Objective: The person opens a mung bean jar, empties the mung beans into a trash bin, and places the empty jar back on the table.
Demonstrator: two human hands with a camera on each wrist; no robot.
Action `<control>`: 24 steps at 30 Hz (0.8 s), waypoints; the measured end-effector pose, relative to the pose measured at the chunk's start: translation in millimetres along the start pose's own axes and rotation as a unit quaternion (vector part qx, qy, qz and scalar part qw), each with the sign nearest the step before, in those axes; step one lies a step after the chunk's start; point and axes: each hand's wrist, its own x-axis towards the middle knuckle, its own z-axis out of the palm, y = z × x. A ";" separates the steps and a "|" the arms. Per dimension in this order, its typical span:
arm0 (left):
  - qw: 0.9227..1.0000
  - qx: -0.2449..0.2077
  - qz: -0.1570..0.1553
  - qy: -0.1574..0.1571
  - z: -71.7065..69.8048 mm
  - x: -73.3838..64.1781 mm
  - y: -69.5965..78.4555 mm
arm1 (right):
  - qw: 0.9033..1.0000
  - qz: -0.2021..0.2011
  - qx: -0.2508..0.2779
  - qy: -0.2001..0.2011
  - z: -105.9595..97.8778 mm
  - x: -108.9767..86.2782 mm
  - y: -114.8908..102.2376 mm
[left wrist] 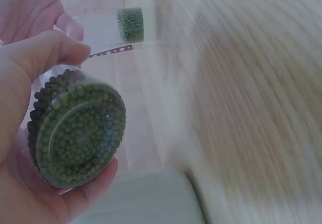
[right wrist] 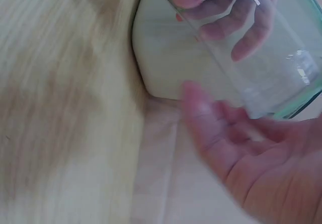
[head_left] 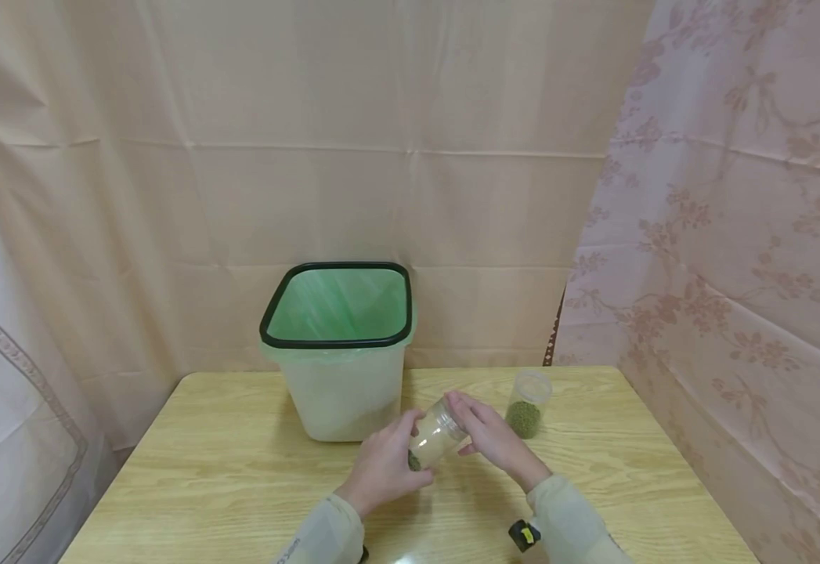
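Observation:
My left hand grips a clear jar round its lower part, thumb on one side and fingers on the other. The jar is held tilted above the table, its neck toward the upper right. Green beans, apparently mung beans, show through its base in the left wrist view. My right hand bends its fingers over the neck end and covers much of it. In the right wrist view its thumb is blurred and stands out from the clear wall.
A bin with a black rim and a green liner stands at the back, left of my hands. Behind my right hand stands a second clear jar, partly filled with green beans. Curtains hang behind the wooden table and at its sides.

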 end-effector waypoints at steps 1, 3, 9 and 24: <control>1.000 0.008 0.005 0.004 0.3 -0.2 -0.4 | 1.000 0.012 -0.013 0.002 0.4 -0.4 -0.1; 1.000 0.025 0.015 0.010 0.9 -0.6 -1.4 | 0.999 0.034 -0.035 0.003 1.6 -2.1 -1.3; 0.999 0.043 0.015 0.005 1.2 -1.3 -3.0 | 0.997 0.054 -0.053 -0.006 4.6 -5.4 -3.4; 0.997 0.062 0.028 -0.021 -2.4 -4.2 -4.8 | 0.984 0.014 -0.180 -0.004 8.2 -2.0 2.0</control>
